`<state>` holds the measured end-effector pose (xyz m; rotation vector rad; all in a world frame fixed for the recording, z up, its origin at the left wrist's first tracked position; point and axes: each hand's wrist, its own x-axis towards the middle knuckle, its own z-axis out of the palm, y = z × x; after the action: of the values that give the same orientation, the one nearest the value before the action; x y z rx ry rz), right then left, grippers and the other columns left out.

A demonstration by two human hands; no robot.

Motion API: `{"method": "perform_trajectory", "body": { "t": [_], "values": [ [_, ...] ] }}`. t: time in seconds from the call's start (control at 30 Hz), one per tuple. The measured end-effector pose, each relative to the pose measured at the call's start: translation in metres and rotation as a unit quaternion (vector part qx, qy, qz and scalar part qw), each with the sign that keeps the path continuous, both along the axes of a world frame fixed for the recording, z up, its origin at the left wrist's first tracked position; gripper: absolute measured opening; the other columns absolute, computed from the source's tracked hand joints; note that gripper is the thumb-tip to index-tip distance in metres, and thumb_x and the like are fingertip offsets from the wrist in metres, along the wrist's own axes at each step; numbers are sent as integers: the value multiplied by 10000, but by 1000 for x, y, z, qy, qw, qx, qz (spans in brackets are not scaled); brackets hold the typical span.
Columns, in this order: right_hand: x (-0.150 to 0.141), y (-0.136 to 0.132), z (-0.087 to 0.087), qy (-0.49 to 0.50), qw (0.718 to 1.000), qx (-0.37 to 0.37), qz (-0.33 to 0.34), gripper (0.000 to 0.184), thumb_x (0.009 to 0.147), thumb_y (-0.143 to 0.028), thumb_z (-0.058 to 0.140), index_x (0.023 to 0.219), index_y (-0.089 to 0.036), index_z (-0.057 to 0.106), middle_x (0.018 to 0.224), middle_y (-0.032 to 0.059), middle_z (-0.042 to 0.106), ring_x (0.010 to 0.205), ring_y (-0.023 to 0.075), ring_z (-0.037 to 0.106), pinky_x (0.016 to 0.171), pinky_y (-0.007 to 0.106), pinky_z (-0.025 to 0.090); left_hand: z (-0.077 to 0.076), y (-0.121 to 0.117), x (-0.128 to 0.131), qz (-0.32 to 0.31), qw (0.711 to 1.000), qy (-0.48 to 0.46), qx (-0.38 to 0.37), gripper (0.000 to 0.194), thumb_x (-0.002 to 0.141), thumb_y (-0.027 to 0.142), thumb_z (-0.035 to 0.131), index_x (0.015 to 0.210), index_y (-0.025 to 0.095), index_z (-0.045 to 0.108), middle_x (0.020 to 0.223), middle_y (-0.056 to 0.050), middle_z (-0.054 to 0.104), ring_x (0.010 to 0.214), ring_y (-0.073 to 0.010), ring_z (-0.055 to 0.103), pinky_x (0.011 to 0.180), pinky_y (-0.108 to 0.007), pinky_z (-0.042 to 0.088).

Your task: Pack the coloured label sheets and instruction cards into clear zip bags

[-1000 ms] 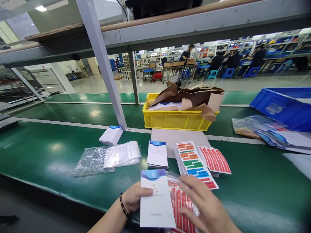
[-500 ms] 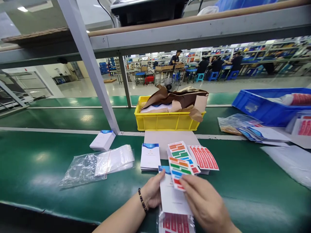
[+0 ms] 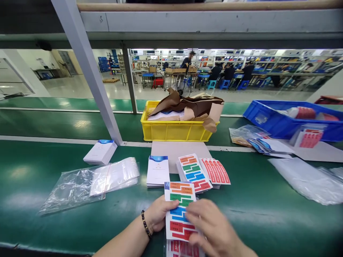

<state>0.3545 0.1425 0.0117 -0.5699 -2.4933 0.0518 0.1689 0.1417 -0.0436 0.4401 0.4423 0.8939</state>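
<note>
My left hand (image 3: 162, 213), with a beaded bracelet at the wrist, is closed on the left edge of a white booklet (image 3: 167, 185), thumb on top. A sticker sheet (image 3: 178, 228) with orange, green, blue and red shapes lies over the booklet, hiding most of it. My right hand (image 3: 207, 223) is at the sheet's right edge, slightly blurred, its fingers apart. Beneath it shows a clear bag with red stickers (image 3: 182, 248). Just beyond are a booklet stack (image 3: 158, 171), a stack of coloured sticker sheets (image 3: 194, 173) and red sticker sheets (image 3: 215, 171).
Further left are another booklet stack (image 3: 100, 151) and clear plastic bags (image 3: 91, 184). A yellow bin (image 3: 177, 132) with brown paper stands behind. To the right are a blue bin (image 3: 284, 125) and a plastic bag (image 3: 302, 178). A slanted post (image 3: 91, 75) rises at left; people sit far back.
The coloured sticker sheet has come down flat onto the booklet, under my left thumb. My right hand has loosened its pinch on the sheet. The camera view has tilted down and turned right.
</note>
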Motion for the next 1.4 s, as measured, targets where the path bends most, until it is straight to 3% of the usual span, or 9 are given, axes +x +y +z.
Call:
{"method": "perform_trajectory", "body": {
  "t": [0.17, 0.33, 0.67, 0.83, 0.9, 1.0, 1.07, 1.2, 1.4],
  "values": [
    [79, 70, -23, -21, 961, 65, -269, 269, 801, -254, 497, 1046, -161, 560, 1045, 117, 583, 974, 219, 538, 825, 386, 445, -3, -1, 0, -2, 999, 34, -30, 432, 653, 184, 686, 1047, 62, 559, 1004, -184, 621, 875, -268, 612, 860, -440, 408],
    [109, 102, -48, -144, 959, 44, -242, 371, 803, -309, 478, 1140, -158, 515, 1166, 114, 540, 1059, 227, 512, 924, 456, 375, -5, -1, -1, -13, 999, 34, -17, 457, 645, 175, 692, 1061, 51, 547, 1073, -207, 585, 928, -288, 591, 889, -460, 385],
    [111, 109, -33, -165, 965, 20, -202, 321, 809, -147, 370, 1016, -158, 615, 1045, 70, 622, 946, 186, 582, 825, 355, 488, -11, 0, 0, 7, 999, 36, -22, 423, 666, 174, 674, 1054, 59, 552, 997, -182, 623, 881, -268, 611, 850, -428, 419],
    [68, 73, -15, 38, 953, 70, -292, 317, 805, -142, 404, 1058, -174, 593, 1096, 89, 582, 965, 216, 570, 813, 377, 492, -11, 0, 3, 35, 998, 39, -28, 392, 681, 195, 660, 1036, 56, 570, 1008, -176, 623, 887, -265, 608, 885, -439, 390],
    [39, 42, -9, 113, 961, 107, -227, 399, 764, -93, 478, 1143, -203, 536, 1154, 94, 544, 1034, 234, 530, 882, 413, 445, -9, 1, 4, 39, 998, 13, -39, 396, 737, 290, 603, 1050, 50, 567, 1027, -177, 616, 934, -267, 590, 919, -438, 362],
    [2, 1, -17, 41, 992, 106, -52, 406, 763, -104, 477, 1160, -178, 519, 1118, 96, 579, 1098, 262, 480, 889, 458, 432, -5, 3, 5, 29, 998, -45, -42, 546, 798, 484, 447, 1103, 41, 540, 1101, -183, 577, 1053, -270, 522, 971, -409, 313],
    [-13, -13, -32, 12, 994, 104, -13, 356, 786, -115, 434, 1125, -137, 539, 1083, 115, 600, 1110, 267, 468, 860, 459, 451, -4, 3, 6, 31, 998, -49, -32, 565, 796, 508, 431, 1103, 47, 543, 1127, -175, 564, 1084, -264, 499, 982, -388, 304],
    [-21, -17, -48, -5, 995, 99, -18, 345, 800, -96, 379, 1102, -108, 547, 1050, 137, 612, 1097, 262, 478, 824, 448, 467, -5, 1, 5, 61, 998, 13, 26, 407, 724, 302, 617, 1055, 69, 575, 1069, -162, 600, 999, -266, 553, 933, -395, 354],
    [-8, -8, -21, 0, 997, 31, -76, 352, 787, -307, 510, 1090, -131, 542, 1043, 127, 604, 993, 255, 545, 818, 404, 473, -5, -1, 5, 63, 996, 21, 57, 397, 702, 247, 646, 1061, 94, 573, 1068, -158, 600, 944, -249, 581, 856, -365, 410]
  ]
}}
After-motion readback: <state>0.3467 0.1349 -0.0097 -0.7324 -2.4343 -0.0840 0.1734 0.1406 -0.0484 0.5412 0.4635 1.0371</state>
